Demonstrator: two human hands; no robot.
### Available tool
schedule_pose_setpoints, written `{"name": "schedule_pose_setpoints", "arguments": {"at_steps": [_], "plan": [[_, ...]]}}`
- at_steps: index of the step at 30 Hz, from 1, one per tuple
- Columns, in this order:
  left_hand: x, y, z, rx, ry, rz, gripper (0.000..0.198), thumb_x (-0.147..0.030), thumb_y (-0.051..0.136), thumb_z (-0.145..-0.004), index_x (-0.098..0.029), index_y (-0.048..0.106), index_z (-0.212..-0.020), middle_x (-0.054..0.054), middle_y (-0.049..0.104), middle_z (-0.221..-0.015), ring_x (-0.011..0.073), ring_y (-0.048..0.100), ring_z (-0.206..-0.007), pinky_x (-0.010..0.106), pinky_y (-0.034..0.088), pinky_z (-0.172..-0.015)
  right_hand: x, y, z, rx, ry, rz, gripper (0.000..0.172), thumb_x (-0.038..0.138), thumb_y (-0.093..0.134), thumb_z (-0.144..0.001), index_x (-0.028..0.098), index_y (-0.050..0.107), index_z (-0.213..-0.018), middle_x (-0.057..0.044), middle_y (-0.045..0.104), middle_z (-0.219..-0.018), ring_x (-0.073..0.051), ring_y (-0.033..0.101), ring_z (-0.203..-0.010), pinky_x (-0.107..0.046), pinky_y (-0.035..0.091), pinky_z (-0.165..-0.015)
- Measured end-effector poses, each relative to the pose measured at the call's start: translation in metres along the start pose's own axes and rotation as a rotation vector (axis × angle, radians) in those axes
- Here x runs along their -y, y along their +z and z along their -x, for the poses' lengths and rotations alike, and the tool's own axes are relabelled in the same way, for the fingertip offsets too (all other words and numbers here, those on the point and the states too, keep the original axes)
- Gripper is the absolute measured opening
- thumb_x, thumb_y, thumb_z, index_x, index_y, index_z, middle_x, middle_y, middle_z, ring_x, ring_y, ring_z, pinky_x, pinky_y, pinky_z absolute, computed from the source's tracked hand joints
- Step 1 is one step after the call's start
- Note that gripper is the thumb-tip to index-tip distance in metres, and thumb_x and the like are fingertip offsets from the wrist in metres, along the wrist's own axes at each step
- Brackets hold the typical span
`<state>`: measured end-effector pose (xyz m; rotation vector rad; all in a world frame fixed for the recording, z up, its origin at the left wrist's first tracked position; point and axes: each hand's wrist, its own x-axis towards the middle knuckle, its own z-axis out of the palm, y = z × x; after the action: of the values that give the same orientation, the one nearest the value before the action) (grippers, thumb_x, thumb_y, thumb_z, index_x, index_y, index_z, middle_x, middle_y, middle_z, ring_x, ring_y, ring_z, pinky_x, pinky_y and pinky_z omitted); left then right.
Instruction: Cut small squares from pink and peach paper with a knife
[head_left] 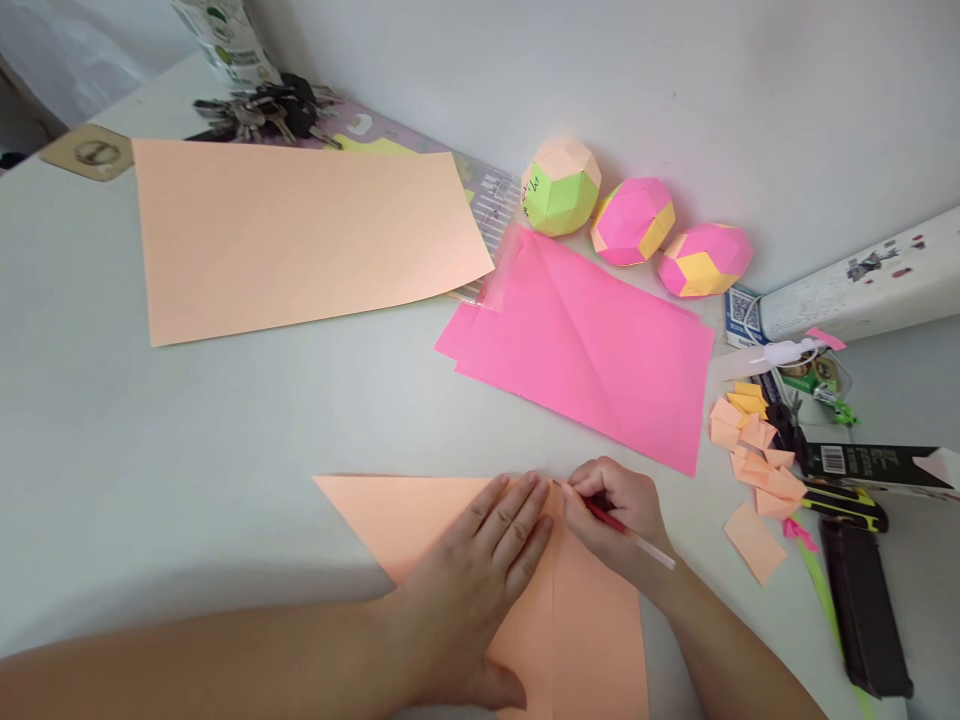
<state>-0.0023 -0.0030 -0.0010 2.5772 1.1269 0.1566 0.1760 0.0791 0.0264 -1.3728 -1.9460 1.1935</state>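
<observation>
A folded peach sheet of paper (600,620) lies at the near edge of the white table, with one pointed corner reaching left. My left hand (480,570) rests flat on it, fingers stretched out and thumb apart. In my right hand (619,510) is a slim red pen (604,514) with a pale end. Its tip meets the paper close to the upper edge, just right of my left fingertips. A straight crease line runs down the sheet below the tip.
Pink sheets (592,340) and another peach sheet (300,240) lie beyond. Three paper balls (634,220) line the wall near keys (270,110). At right are folded peach pieces (757,450), a yellow-black cutter (844,505) and a black case (862,610).
</observation>
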Motion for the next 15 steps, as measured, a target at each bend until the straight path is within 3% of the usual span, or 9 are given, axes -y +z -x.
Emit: {"name": "schedule_pose_setpoints", "arguments": {"at_steps": [15], "plan": [[0.0001,-0.0019,-0.0009,0.052,0.0,0.015,0.118,-0.084,0.039,-0.068,-0.001,0.014,-0.147,0.022,0.007,-0.154,0.0393,-0.01,-0.141,0.054,-0.005,-0.114,-0.004,0.0009,0.0008,-0.001,0.019,-0.036,0.019,0.018,0.056,-0.078,0.021,0.043,-0.064,0.004,0.05,-0.061,-0.009,0.044,-0.049,-0.021,0.036,-0.044]]}}
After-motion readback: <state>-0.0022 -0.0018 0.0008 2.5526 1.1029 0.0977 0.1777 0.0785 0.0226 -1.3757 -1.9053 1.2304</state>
